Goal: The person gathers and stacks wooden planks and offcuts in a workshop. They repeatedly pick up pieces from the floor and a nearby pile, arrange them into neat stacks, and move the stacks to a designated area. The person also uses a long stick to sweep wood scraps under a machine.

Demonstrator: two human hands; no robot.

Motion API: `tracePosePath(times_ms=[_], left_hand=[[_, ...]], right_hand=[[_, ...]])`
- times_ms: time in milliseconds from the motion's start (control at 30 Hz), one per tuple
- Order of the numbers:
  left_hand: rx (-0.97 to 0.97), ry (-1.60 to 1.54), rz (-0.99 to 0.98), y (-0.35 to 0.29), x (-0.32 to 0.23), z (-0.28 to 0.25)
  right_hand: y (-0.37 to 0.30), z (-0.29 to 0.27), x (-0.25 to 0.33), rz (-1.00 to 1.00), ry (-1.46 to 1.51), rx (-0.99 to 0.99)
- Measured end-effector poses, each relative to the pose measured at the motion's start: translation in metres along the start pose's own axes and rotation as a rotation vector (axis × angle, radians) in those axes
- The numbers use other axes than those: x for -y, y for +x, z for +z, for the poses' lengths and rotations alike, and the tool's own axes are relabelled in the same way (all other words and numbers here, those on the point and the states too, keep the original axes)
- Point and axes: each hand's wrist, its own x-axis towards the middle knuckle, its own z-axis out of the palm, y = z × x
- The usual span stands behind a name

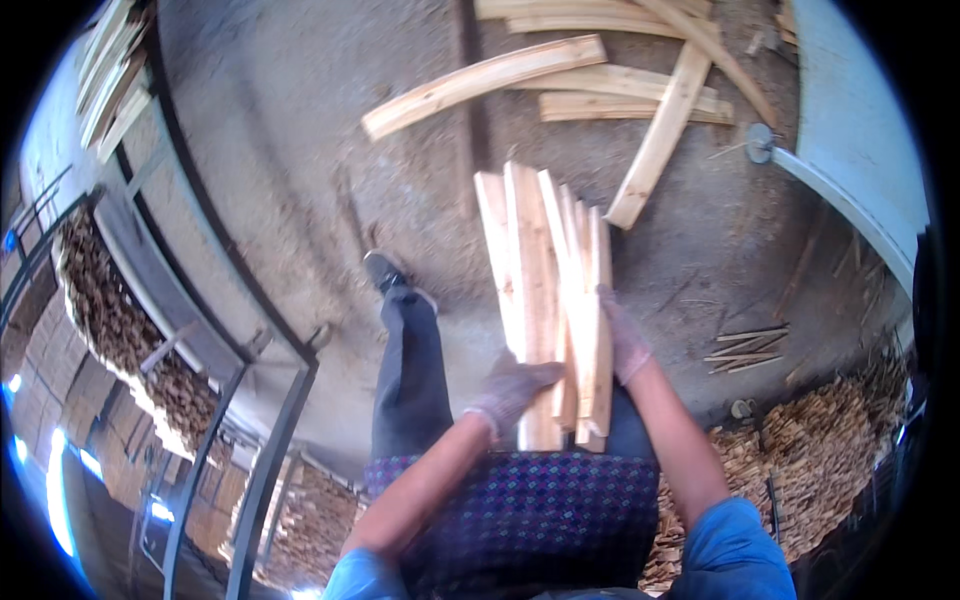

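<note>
A loose bundle of pale wooden boards (pixel 535 270) lies lengthwise in front of my body, its near ends close to my patterned apron (pixel 520 510). My left hand (pixel 512 388), in a light glove, is closed over the bundle's left side near the lower end, thumb across the boards. Along the right edge my gloved right hand (pixel 622 335) grips the outer boards; its fingers are partly hidden behind them. The far ends of the boards fan out unevenly.
More boards (pixel 480 85) lie scattered and crossed on the dusty floor ahead. A metal frame (pixel 285 420) runs along my left, with stacked wood (pixel 120 90) at the far left. Wood scraps (pixel 800 470) are heaped at the lower right, and a pale curved panel (pixel 860 130) borders the right.
</note>
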Motion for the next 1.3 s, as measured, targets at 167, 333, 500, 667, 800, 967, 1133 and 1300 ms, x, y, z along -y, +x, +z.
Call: tracePosePath(times_ms=[167, 333, 500, 667, 800, 967, 1133, 1300], left_hand=[[-0.114, 0.314, 0.238, -0.04, 0.041, -0.012], [-0.122, 0.052, 0.253, -0.109, 0.071, -0.075], [-0.195, -0.473, 0.437, -0.118, 0.113, -0.133], [-0.381, -0.592, 0.663, -0.14, 0.132, -0.285], [-0.468, -0.749, 0.692, -0.124, 0.173, -0.409], [-0.5, -1.018, 0.845, -0.084, 0.224, -0.552], [-0.773, -0.979, 0.626, -0.019, 0.257, -0.626], [-1.054, -0.58, 0.543, 0.05, 0.261, -0.507]], right_hand=[[-0.034, 0.013, -0.017, 0.008, -0.134, -0.001], [-0.072, 0.113, -0.03, 0.054, -0.348, 0.019], [-0.071, 0.253, -0.043, -0.005, -0.765, 0.076], [-0.039, 0.439, -0.137, 0.001, -1.073, 0.277], [0.009, 0.575, -0.251, -0.06, -1.327, 0.491], [0.075, 0.696, -0.389, -0.02, -1.586, 0.678], [0.18, 0.756, -0.491, 0.051, -1.833, 0.882], [0.233, 0.759, -0.554, -0.243, -2.056, 0.8]])
